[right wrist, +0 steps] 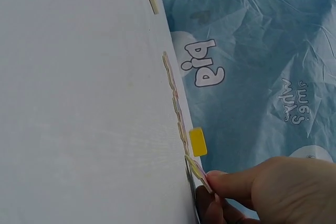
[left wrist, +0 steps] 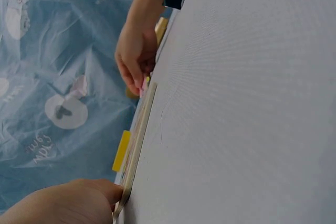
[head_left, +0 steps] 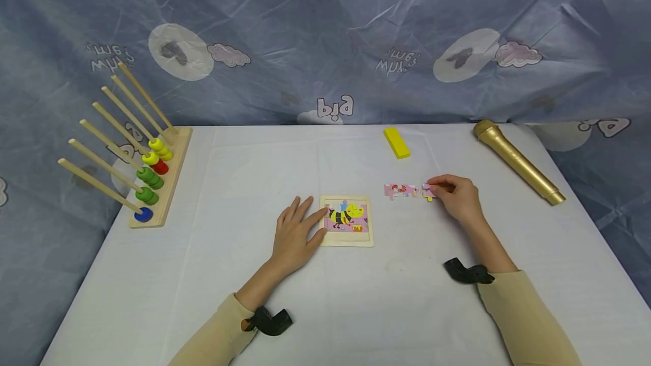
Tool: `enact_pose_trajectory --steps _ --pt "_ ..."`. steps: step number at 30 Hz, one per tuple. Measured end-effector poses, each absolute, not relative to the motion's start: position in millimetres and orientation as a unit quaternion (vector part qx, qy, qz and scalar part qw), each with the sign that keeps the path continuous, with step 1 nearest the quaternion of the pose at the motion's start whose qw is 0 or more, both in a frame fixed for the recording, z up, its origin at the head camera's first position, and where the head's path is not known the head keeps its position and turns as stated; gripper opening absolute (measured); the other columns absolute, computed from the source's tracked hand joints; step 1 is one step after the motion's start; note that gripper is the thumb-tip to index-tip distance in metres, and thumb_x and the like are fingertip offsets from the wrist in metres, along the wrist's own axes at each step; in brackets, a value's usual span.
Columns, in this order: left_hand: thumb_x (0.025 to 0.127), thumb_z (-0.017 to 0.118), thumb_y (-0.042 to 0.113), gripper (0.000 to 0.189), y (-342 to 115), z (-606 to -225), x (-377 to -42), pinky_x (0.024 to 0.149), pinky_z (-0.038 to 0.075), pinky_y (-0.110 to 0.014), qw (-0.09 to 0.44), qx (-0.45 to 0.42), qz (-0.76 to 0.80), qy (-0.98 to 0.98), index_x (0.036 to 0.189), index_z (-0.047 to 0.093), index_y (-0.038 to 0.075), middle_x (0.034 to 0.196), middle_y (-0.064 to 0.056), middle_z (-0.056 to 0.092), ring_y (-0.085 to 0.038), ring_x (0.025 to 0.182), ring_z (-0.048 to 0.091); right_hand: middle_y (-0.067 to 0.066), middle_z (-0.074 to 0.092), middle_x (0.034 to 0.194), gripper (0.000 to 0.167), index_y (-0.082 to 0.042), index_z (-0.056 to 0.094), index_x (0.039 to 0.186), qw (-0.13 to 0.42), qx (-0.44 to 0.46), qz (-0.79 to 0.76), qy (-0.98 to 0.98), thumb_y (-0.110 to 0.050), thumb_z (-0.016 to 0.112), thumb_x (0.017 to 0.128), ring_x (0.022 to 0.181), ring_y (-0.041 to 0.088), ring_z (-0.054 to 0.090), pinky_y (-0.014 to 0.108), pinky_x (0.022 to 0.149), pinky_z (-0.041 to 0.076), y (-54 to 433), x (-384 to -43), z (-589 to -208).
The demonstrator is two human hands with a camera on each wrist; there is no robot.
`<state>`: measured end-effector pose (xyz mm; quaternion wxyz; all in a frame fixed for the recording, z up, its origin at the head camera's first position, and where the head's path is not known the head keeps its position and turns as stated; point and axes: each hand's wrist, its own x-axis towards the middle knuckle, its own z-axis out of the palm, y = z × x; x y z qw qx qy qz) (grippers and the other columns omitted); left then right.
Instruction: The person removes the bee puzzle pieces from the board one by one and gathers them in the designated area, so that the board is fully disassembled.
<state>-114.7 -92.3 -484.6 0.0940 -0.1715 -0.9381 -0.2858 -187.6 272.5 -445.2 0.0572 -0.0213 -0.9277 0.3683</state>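
Observation:
A wooden puzzle tray (head_left: 348, 239) lies on the table, its fitted pieces forming a yellow and black bee (head_left: 342, 217); a bare strip shows along its near side. My left hand (head_left: 297, 236) lies spread at the tray's left edge, with thumb and forefinger touching the frame. To the right, my right hand (head_left: 460, 199) pinches a pink puzzle piece (right wrist: 199, 172) between thumb and fingers. That piece is tilted up off the table in the right wrist view. Beside it, several loose pink puzzle pieces (head_left: 400, 190) lie in a row.
A yellow block (head_left: 396, 143) lies near the back edge. At the back right is a gold microphone-shaped object (head_left: 519, 161). A wooden peg stand (head_left: 175, 157) with coloured beads stands at the left. A printed blue-grey cloth (head_left: 285, 44) hangs behind the white table (head_left: 244, 174).

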Motion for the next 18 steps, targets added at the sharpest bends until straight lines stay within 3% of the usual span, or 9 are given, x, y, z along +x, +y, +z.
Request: enact_pose_trajectory --steps 8,18 --pt "0.093 0.063 0.029 0.041 -92.1 -484.7 -115.0 0.113 0.022 -0.059 0.092 -0.172 -0.286 -0.938 0.133 0.063 0.019 0.151 -0.016 0.043 -0.041 0.146 0.027 0.02 0.065 0.101 0.017 0.0 0.073 0.104 0.081 -0.017 0.345 -0.935 -0.009 0.063 0.093 0.084 0.024 0.054 0.022 0.068 0.04 268.1 -185.9 -450.7" --pt "0.093 0.063 0.029 0.041 -92.9 -485.3 -115.7 0.113 0.022 -0.059 0.092 -0.171 -0.282 -0.939 0.133 0.062 0.02 0.152 -0.015 0.042 -0.04 0.146 0.026 0.018 0.063 0.092 0.015 0.001 0.073 0.101 0.117 -0.008 0.33 -0.937 -0.008 0.067 0.09 0.079 0.02 0.051 0.021 0.066 0.037 266.1 -187.9 -454.1"
